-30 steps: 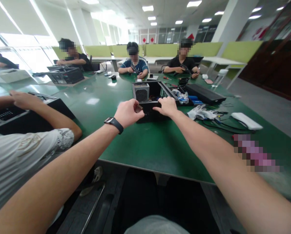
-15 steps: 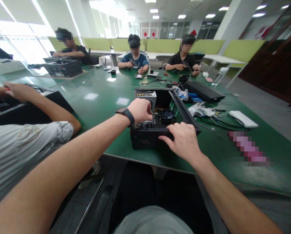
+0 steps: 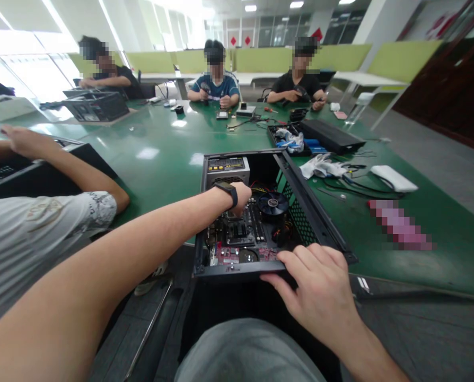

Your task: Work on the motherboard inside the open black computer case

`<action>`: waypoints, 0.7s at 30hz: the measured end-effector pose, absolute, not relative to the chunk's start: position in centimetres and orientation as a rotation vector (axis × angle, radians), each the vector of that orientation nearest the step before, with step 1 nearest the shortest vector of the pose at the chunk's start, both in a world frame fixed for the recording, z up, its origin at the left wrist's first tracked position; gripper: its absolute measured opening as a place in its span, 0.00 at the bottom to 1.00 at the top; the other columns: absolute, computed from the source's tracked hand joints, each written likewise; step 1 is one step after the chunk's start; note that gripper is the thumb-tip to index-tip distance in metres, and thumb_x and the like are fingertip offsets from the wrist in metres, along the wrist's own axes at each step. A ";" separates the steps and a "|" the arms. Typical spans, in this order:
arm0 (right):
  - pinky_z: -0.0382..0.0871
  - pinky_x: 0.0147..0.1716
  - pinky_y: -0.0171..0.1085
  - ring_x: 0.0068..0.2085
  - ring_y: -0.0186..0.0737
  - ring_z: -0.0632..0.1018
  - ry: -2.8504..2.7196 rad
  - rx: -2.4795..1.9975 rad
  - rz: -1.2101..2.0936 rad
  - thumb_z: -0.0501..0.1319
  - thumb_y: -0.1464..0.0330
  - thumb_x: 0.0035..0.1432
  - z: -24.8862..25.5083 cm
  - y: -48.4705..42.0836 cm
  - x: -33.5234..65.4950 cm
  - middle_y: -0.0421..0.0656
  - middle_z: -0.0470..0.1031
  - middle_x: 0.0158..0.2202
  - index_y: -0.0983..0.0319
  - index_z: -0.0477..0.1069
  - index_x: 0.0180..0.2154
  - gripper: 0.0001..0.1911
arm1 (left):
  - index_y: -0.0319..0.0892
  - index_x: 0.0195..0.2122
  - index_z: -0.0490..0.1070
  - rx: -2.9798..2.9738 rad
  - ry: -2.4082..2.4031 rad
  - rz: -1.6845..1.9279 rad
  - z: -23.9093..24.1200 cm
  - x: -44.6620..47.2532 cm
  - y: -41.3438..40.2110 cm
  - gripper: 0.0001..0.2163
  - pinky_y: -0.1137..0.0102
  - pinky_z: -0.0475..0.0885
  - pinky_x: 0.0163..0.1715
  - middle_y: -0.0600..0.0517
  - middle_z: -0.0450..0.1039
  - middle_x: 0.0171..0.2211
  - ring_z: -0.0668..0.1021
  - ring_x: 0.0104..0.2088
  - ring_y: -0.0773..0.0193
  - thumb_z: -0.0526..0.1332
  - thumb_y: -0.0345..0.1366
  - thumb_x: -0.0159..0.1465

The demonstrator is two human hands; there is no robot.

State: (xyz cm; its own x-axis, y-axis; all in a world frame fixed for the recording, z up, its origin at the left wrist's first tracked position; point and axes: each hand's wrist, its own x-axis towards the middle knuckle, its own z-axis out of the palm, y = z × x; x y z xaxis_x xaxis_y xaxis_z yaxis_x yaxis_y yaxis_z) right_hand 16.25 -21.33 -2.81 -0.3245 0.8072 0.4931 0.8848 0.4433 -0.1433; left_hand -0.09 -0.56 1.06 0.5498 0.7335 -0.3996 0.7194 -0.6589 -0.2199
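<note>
An open black computer case (image 3: 304, 212) lies on the green table (image 3: 165, 159), its near end hanging past the table's front edge over my lap. Inside show a motherboard (image 3: 240, 233), a black cooler fan (image 3: 272, 203) and a grey power supply (image 3: 227, 170). My left hand (image 3: 242, 197), a black watch on the wrist, reaches down into the case beside the fan; its fingers are hidden. My right hand (image 3: 320, 289) is curled over the case's near front edge and grips it.
A co-worker's arm (image 3: 62, 164) rests on another black case at the left. Three people sit at the far side with tools and parts. White gloves (image 3: 320, 165), cables, a white pouch (image 3: 394, 178) and a black panel (image 3: 332, 137) lie to the right.
The case has been pulled toward me, from the middle of the table to over its front edge. My left hand has moved from the case's edge into its inside.
</note>
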 end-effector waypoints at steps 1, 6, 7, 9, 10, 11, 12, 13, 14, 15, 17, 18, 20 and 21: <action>0.53 0.42 0.44 0.37 0.42 0.67 -2.193 -1.419 -0.199 0.62 0.57 0.62 -2.8 -21.5 16.2 0.41 0.71 0.31 0.58 0.72 0.38 0.11 | 0.40 0.40 0.82 -2.738 -1.283 0.750 0.7 -0.1 -0.6 0.19 0.68 0.75 0.40 0.41 0.81 0.41 0.81 0.44 0.50 0.72 0.38 0.46; 0.53 0.42 0.44 0.37 0.43 0.67 -2.183 -1.442 -0.169 0.62 0.58 0.61 -2.7 -21.6 16.0 0.41 0.71 0.32 0.58 0.72 0.38 0.11 | 0.40 0.38 0.82 -2.730 -1.310 0.786 0.0 -0.2 -0.1 0.16 0.68 0.74 0.40 0.42 0.82 0.40 0.81 0.42 0.51 0.71 0.39 0.47; 0.53 0.42 0.44 0.37 0.43 0.67 -2.179 -1.448 -0.167 0.63 0.58 0.61 -2.7 -21.6 16.0 0.41 0.71 0.32 0.58 0.73 0.38 0.11 | 0.40 0.38 0.82 -2.724 -1.317 0.795 0.0 -0.2 0.0 0.16 0.68 0.74 0.40 0.42 0.82 0.40 0.81 0.42 0.51 0.72 0.38 0.47; 0.53 0.42 0.45 0.37 0.43 0.67 -2.175 -1.452 -0.167 0.63 0.57 0.61 -2.8 -21.6 16.0 0.41 0.71 0.32 0.58 0.73 0.38 0.11 | 0.41 0.37 0.82 -2.707 -1.335 0.816 -0.2 0.0 0.3 0.17 0.68 0.74 0.40 0.42 0.82 0.39 0.81 0.41 0.51 0.72 0.38 0.45; 0.53 0.42 0.45 0.37 0.43 0.67 -2.172 -1.452 -0.167 0.63 0.57 0.61 -2.8 -21.6 16.0 0.41 0.71 0.31 0.58 0.73 0.38 0.11 | 0.41 0.37 0.82 -2.698 -1.349 0.824 -0.4 0.1 0.4 0.17 0.68 0.74 0.40 0.42 0.82 0.38 0.81 0.41 0.51 0.73 0.38 0.43; 0.54 0.42 0.45 0.37 0.43 0.67 -2.168 -1.450 -0.168 0.63 0.57 0.61 -2.8 -21.6 16.0 0.42 0.71 0.31 0.58 0.73 0.38 0.11 | 0.42 0.36 0.82 -2.690 -1.361 0.830 -0.5 0.1 0.5 0.18 0.68 0.74 0.39 0.43 0.82 0.38 0.81 0.41 0.51 0.74 0.37 0.42; 0.54 0.41 0.45 0.37 0.43 0.67 -2.166 -1.445 -0.170 0.63 0.57 0.61 -2.9 -21.6 16.0 0.42 0.71 0.31 0.58 0.73 0.38 0.11 | 0.42 0.37 0.82 -2.683 -1.370 0.836 -0.7 0.2 0.5 0.19 0.68 0.75 0.39 0.43 0.82 0.37 0.81 0.41 0.51 0.74 0.37 0.41; 0.54 0.42 0.45 0.37 0.43 0.67 -2.162 -1.441 -0.172 0.63 0.57 0.61 -2.9 -21.6 16.0 0.42 0.71 0.31 0.58 0.73 0.38 0.11 | 0.42 0.37 0.82 -2.679 -1.373 0.842 -0.8 0.2 0.6 0.19 0.68 0.75 0.39 0.43 0.82 0.37 0.81 0.41 0.51 0.74 0.37 0.41; 0.54 0.42 0.45 0.37 0.43 0.67 -2.158 -1.441 -0.173 0.62 0.57 0.61 -2.9 -21.7 16.0 0.42 0.71 0.31 0.58 0.73 0.38 0.11 | 0.43 0.37 0.82 -2.676 -1.371 0.849 -1.0 0.2 0.6 0.19 0.68 0.75 0.40 0.43 0.82 0.38 0.81 0.41 0.51 0.74 0.37 0.41; 0.54 0.42 0.45 0.37 0.43 0.67 -2.156 -1.441 -0.173 0.62 0.57 0.61 -3.0 -21.7 16.0 0.42 0.71 0.31 0.58 0.73 0.38 0.11 | 0.43 0.38 0.82 -2.671 -1.367 0.857 -1.0 0.2 0.6 0.20 0.68 0.75 0.40 0.43 0.82 0.39 0.81 0.41 0.51 0.74 0.37 0.42; 0.54 0.42 0.45 0.37 0.44 0.67 -2.155 -1.441 -0.171 0.62 0.57 0.61 -3.0 -21.7 16.0 0.42 0.71 0.31 0.58 0.73 0.38 0.11 | 0.41 0.40 0.82 -2.662 -1.346 0.881 -1.2 0.2 0.6 0.20 0.67 0.75 0.41 0.41 0.82 0.41 0.81 0.42 0.50 0.74 0.38 0.44; 0.54 0.42 0.45 0.37 0.43 0.67 -2.155 -1.444 -0.169 0.62 0.57 0.61 -3.0 -21.7 16.0 0.41 0.71 0.31 0.58 0.73 0.38 0.11 | 0.39 0.41 0.82 -2.662 -1.334 0.892 -1.2 0.3 0.5 0.21 0.67 0.75 0.41 0.40 0.81 0.42 0.81 0.43 0.50 0.73 0.38 0.45; 0.54 0.41 0.45 0.37 0.43 0.67 -2.155 -1.448 -0.169 0.62 0.57 0.61 -3.0 -21.7 16.0 0.41 0.71 0.31 0.58 0.73 0.38 0.11 | 0.37 0.43 0.81 -2.665 -1.325 0.901 -1.2 0.3 0.6 0.22 0.67 0.75 0.41 0.38 0.81 0.43 0.81 0.43 0.49 0.73 0.39 0.46; 0.54 0.41 0.45 0.37 0.43 0.67 -2.154 -1.447 -0.172 0.62 0.57 0.61 -3.0 -21.7 16.0 0.41 0.70 0.31 0.58 0.73 0.38 0.11 | 0.37 0.43 0.81 -2.667 -1.330 0.897 -1.3 0.3 0.6 0.22 0.66 0.75 0.41 0.38 0.81 0.43 0.81 0.44 0.49 0.73 0.39 0.46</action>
State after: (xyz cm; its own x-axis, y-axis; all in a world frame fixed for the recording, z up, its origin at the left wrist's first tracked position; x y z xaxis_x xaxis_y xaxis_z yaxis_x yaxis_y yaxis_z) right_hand 15.97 -21.67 -3.05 -0.2819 0.8220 0.4949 0.8901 0.4166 -0.1850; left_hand 0.29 0.57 -1.26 0.4689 0.7406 -0.4813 0.7239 -0.6344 -0.2710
